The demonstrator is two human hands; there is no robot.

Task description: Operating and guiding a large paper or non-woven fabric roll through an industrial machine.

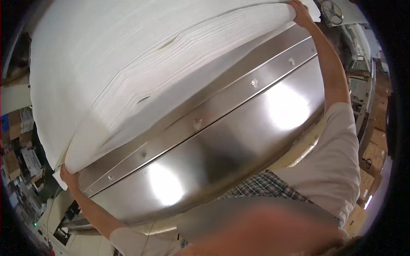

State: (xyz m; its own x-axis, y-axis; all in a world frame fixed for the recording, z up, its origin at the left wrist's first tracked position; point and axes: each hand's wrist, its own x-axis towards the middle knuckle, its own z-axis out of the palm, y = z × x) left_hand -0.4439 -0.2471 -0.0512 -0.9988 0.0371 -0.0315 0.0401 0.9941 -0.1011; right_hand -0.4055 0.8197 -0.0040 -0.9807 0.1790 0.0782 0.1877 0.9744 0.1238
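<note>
A wide stack of thin white sheets (205, 47) fills the upper part of the head view. Its near edge is uneven and wavy, with many layers showing; whether they are paper or cloth I cannot tell. My left hand (69, 176) is closed on the stack's near left corner. At the far right end of the same edge, my right hand (301, 16) grips the other corner. Both arms are stretched wide apart. How many layers each hand holds is hidden. Below the sheets runs a shiny metal surface (239, 141), between my body and the stack.
A metal strip with several screws (197, 121) runs along the metal surface. A spoked handwheel (331, 13) stands beyond my right hand. Cardboard boxes (376, 145) are stacked at the right. Cluttered boxes and papers (30, 160) lie at the far left.
</note>
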